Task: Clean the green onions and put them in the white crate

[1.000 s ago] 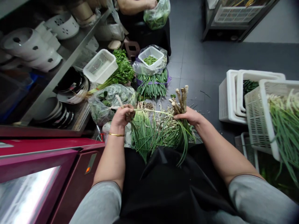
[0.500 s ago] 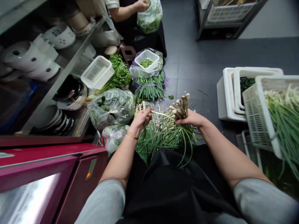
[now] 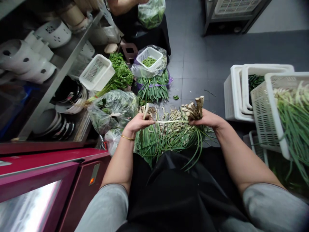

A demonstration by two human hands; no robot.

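My left hand (image 3: 139, 123) is closed, pinching a scallion; a pale white end (image 3: 146, 111) sticks up by its thumb. A thin whitish strand (image 3: 172, 121) is stretched level from these fingertips to my right hand (image 3: 209, 119). That hand is wrapped round a bunch of scallions (image 3: 193, 110), their soil-brown root ends up and the long green leaves hanging down in front of my black apron (image 3: 178, 187). Below and between both hands lies a heap of loose scallions (image 3: 166, 140) with dry peelings on the floor.
Bagged greens (image 3: 113, 108), leafy herbs (image 3: 120, 72) and a small white basket (image 3: 98, 72) lie left. Ahead is a basket of green pods (image 3: 149, 61) over bundled green stalks; a co-worker's arm (image 3: 123, 6) is beyond. At right stands a crate of scallions (image 3: 267, 119); left, a red cabinet (image 3: 89, 180).
My hands have moved apart, the left one leftward and the right one rightward, drawing the pale strand out longer and level between them. The view has tilted slightly downward.
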